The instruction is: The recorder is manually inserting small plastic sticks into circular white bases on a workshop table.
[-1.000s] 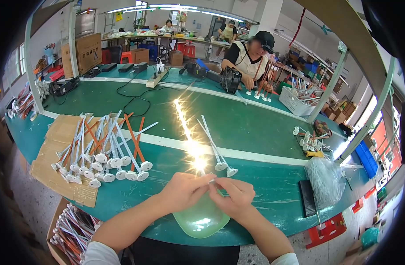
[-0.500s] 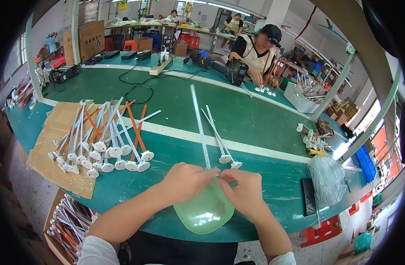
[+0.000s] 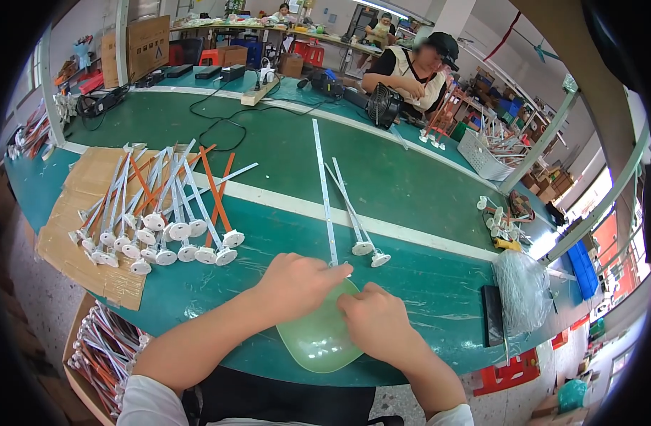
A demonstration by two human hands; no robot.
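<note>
Person's left hand [image 3: 297, 280] and right hand [image 3: 375, 319] both rest on a pale green, translucent, rounded balloon [image 3: 322, 337] lying flat at the near edge of the green worktop [image 3: 283, 156], approx. centre, partly overhanging twd. the body. Left hand: fingers curled over the balloon's top-left edge, index tip at the base of a long white plastic stick w/ cup end [image 3: 324, 192]; it looks like a pinch, but what exactly is clamped can't be told. Right hand: loosely closed, pressing the balloon's right side down; grip on any part is hidden by the knuckles. Judgement: flat placement at the near edge keeps the balloon within short reach and steady under both palms.

Adjacent items:
- Two more white cup sticks [image 3: 354, 220], just right of the long one, cups twd. the near edge, sticks fanning twd. the far edge.
- Batch of white and orange cup sticks [image 3: 162, 213] on a brown cardboard sheet [image 3: 70, 234], left part of the worktop, well apart from the hands.
- Clear plastic bag [image 3: 521, 287] and a dark flat slab [image 3: 492, 316] nr. the right near corner.
- Box of bundled sticks [image 3: 105, 348] below the near edge, left side.
- Co-worker in a dark cap [image 3: 414, 67] seated at the far edge beside a small black fan [image 3: 384, 106]; cables run along the far side.

Obstructions: none btw. hands and balloon; the two loose sticks lie closest, just beyond the fingertips.
</note>
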